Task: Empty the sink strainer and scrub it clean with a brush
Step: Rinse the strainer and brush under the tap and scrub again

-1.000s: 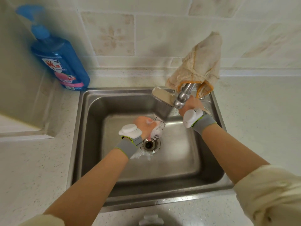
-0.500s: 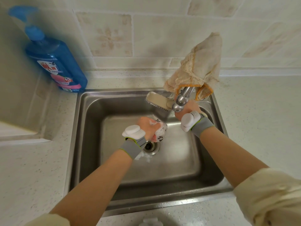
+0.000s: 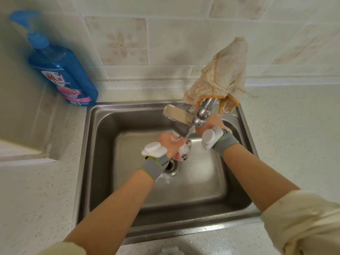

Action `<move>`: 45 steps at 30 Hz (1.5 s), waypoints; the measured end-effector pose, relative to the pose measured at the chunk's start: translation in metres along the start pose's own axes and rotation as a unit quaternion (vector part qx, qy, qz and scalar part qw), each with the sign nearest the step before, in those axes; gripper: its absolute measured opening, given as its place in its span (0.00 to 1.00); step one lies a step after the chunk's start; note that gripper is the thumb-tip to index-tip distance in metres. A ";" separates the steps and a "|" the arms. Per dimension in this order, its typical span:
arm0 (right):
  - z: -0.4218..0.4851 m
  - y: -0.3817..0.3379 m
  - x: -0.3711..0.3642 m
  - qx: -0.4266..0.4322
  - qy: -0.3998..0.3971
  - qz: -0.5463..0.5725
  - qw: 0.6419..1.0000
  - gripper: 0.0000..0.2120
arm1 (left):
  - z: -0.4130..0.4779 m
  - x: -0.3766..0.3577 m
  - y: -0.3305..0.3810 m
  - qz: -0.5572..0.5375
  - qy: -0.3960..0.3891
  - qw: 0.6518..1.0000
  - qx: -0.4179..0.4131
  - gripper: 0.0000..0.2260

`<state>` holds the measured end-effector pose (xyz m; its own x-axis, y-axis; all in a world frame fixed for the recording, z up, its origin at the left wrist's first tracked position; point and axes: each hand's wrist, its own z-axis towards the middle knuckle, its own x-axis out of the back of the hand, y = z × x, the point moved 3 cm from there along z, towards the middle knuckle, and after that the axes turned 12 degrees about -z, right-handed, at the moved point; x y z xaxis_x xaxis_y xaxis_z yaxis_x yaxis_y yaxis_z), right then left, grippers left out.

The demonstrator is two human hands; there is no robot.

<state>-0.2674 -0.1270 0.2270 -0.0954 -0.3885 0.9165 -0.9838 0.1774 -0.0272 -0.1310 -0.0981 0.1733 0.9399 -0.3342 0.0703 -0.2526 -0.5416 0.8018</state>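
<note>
Left hand (image 3: pixel 168 144) grips the soapy strainer (image 3: pixel 185 150) under the faucet (image 3: pixel 202 115) stream; raised right hand (image 3: pixel 211 124) grips the brush (image 3: pixel 177 115).

Your left hand (image 3: pixel 168 144) grips the strainer (image 3: pixel 185 150), smothered in white foam with dark patches showing, out past your fingertips. The brush (image 3: pixel 177 115) juts leftward from your right hand (image 3: pixel 211 122), beige back up, white bristles down, apart from the strainer.
</note>
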 end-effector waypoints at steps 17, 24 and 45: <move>-0.104 0.022 -0.046 -0.098 0.015 0.195 0.976 0.23 | 0.016 -0.028 0.008 0.100 0.002 0.994 -0.047 0.09; -0.115 0.012 -0.044 -0.083 0.028 0.125 0.988 0.21 | 0.007 -0.023 -0.008 -0.200 -0.028 0.974 0.102 0.09; -0.133 0.034 -0.051 -0.148 0.007 0.173 0.974 0.21 | 0.012 -0.044 0.000 -0.316 -0.025 0.932 0.177 0.13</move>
<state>-0.2760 0.0189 0.2326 -0.4095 -0.2470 0.8783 -0.8056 0.5497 -0.2210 -0.1750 -0.0923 0.1634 0.9170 0.1065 -0.3843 0.2786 -0.8606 0.4263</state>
